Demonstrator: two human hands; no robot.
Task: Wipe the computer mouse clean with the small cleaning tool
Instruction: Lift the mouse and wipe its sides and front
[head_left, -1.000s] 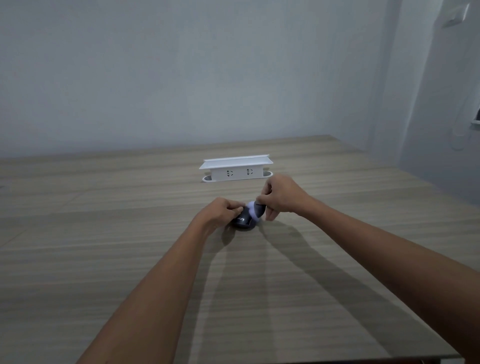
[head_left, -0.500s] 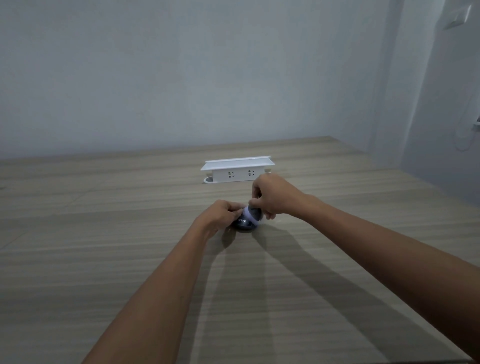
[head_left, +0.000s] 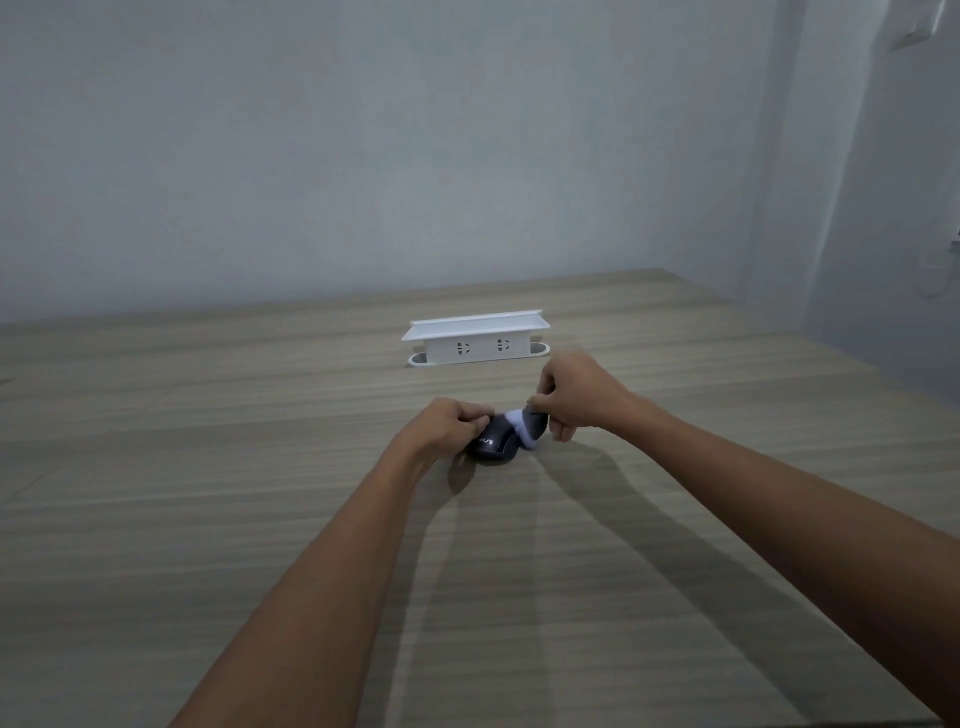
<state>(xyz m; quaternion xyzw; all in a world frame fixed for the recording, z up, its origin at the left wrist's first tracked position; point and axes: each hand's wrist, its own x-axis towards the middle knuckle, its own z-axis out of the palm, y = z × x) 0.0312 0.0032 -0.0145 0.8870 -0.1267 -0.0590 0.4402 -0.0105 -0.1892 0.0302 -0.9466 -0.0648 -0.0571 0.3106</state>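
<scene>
A dark computer mouse (head_left: 493, 444) with white lettering on its rear lies on the wooden table (head_left: 208, 493). My left hand (head_left: 447, 423) grips its left side, fingers curled over the top. My right hand (head_left: 574, 395) pinches a small white and grey cleaning tool (head_left: 527, 428) and presses it against the mouse's right flank. The front of the mouse is hidden behind the tool and my fingers.
A white pop-up socket box (head_left: 475, 338) with two outlets stands on the table just behind my hands. The table's right edge (head_left: 831, 353) runs diagonally toward a wall. A light switch (head_left: 919, 26) sits high on the right wall.
My right hand slid the cleaning tool left over the mouse half a second ago, then back to the right side now. My left hand stays on the mouse.
</scene>
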